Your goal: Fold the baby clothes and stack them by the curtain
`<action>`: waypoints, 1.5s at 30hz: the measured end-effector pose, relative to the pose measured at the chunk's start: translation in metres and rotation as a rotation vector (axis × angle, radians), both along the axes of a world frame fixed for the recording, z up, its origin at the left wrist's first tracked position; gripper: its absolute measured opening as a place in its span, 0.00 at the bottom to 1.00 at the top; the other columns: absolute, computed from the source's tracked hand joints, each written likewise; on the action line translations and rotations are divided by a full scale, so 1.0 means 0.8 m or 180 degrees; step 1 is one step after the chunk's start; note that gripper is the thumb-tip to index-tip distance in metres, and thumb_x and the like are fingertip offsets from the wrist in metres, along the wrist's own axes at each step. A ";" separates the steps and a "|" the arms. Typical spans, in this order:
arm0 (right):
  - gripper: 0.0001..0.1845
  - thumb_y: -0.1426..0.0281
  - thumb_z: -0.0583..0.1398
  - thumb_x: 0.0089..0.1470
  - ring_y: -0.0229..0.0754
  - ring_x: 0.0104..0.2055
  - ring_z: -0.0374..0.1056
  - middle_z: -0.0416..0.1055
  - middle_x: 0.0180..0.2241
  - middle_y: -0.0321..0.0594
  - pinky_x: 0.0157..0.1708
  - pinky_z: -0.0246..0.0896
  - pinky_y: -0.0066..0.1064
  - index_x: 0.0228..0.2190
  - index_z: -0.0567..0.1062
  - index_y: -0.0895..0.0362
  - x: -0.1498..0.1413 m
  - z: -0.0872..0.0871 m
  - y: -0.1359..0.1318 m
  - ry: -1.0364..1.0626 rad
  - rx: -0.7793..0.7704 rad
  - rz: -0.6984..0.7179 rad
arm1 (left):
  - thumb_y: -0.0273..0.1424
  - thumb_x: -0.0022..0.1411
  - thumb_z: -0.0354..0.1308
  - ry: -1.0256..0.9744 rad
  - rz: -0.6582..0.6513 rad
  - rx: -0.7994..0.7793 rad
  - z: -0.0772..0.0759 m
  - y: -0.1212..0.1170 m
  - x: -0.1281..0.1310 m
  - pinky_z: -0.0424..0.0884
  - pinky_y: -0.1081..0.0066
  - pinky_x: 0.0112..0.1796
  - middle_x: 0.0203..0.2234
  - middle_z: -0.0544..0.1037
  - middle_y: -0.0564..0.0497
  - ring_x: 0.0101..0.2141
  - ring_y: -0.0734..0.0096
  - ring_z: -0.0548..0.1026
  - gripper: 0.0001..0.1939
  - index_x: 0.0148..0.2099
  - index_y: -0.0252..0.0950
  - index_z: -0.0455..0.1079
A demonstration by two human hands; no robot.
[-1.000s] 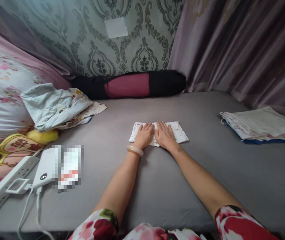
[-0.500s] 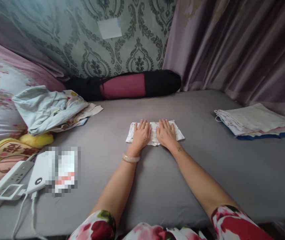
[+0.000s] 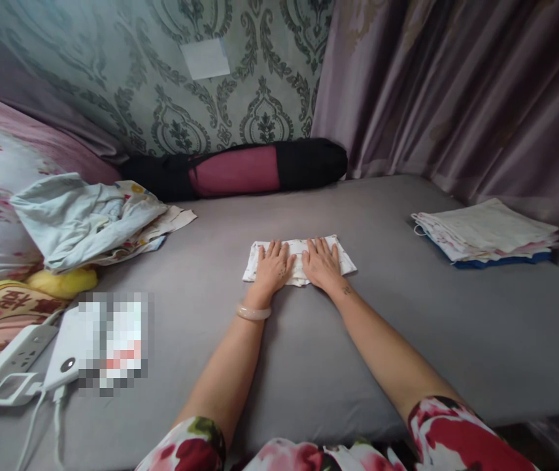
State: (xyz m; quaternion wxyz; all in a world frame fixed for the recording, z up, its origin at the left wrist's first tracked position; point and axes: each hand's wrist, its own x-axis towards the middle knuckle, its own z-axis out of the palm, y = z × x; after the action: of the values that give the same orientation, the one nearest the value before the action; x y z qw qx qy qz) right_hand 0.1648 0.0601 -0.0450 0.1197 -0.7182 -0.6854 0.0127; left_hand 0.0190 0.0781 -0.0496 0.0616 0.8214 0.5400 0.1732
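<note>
Grip state: released; left hand (image 3: 273,267) and right hand (image 3: 323,265) lie palm down, fingers extended, on a folded white cloth (image 3: 297,269). Palm undersides and the cloth areas beneath them are hidden. The cloth forms a low, flat, roughly rectangular pad with a small scattered print, too fine to make out; its near edge is uneven between the wrists. Location: on the grey sheet (image 3: 382,327), directly in front of the person. A pale bangle (image 3: 254,313) encircles the left wrist.

Right side: a stack of folded cloths (image 3: 490,226), pale on top, blue at the base, well apart from the hands. Left side: a rumpled cloth pile (image 3: 87,222), pale blue uppermost; lower layers are mostly covered. Nearer, a white power bank (image 3: 70,347) is partly pixelated, and the item beside it cannot be identified. The power strip (image 3: 9,366) is cut off by the left edge. Rear: a black-and-maroon cylindrical bag (image 3: 240,171) lies along the patterned wall (image 3: 264,98)
</note>
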 end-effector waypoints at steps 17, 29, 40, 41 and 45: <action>0.30 0.62 0.42 0.65 0.57 0.67 0.42 0.51 0.65 0.56 0.61 0.36 0.55 0.61 0.60 0.67 0.016 -0.006 0.005 0.0023 0.0090 -0.0554 | 0.39 0.70 0.38 0.0463 0.0812 0.0213 -0.002 0.005 -0.018 0.48 0.46 0.61 0.61 0.63 0.36 0.63 0.50 0.57 0.27 0.62 0.30 0.61; 0.26 0.63 0.48 0.62 0.55 0.67 0.44 0.52 0.64 0.54 0.62 0.38 0.53 0.58 0.64 0.62 0.025 0.008 0.008 0.0581 -0.0142 -0.0505 | 0.36 0.65 0.47 -0.0148 0.0854 0.0159 -0.001 0.012 -0.028 0.62 0.58 0.54 0.56 0.67 0.32 0.57 0.51 0.65 0.21 0.55 0.29 0.65; 0.10 0.72 0.59 0.55 0.36 0.31 0.72 0.75 0.30 0.43 0.29 0.66 0.22 0.40 0.74 0.63 0.107 0.055 0.028 0.2816 -0.0599 -0.1278 | 0.35 0.55 0.57 -0.1435 0.1581 -0.0870 0.033 0.028 -0.080 0.65 0.71 0.31 0.20 0.74 0.48 0.30 0.63 0.74 0.10 0.30 0.33 0.71; 0.09 0.72 0.61 0.54 0.35 0.28 0.71 0.74 0.27 0.42 0.27 0.65 0.21 0.38 0.74 0.63 0.110 0.059 0.027 0.2825 -0.0676 -0.1309 | 0.36 0.54 0.58 -0.1585 0.1604 -0.1002 0.037 0.028 -0.083 0.64 0.72 0.29 0.17 0.71 0.50 0.26 0.65 0.73 0.09 0.28 0.34 0.71; 0.11 0.66 0.65 0.51 0.32 0.21 0.65 0.70 0.20 0.37 0.21 0.60 0.20 0.32 0.73 0.62 0.115 0.070 0.024 0.2732 -0.0975 -0.1379 | 0.36 0.51 0.60 -0.1819 0.1565 -0.1555 0.048 0.027 -0.093 0.56 0.74 0.22 0.11 0.63 0.56 0.17 0.74 0.63 0.13 0.21 0.34 0.67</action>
State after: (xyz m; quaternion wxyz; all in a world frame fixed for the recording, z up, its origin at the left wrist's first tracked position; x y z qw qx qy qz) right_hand 0.2572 0.0794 0.0106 0.2839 -0.7833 -0.3998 0.3822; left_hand -0.0551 0.0995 -0.0109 0.3574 0.5491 0.7055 0.2701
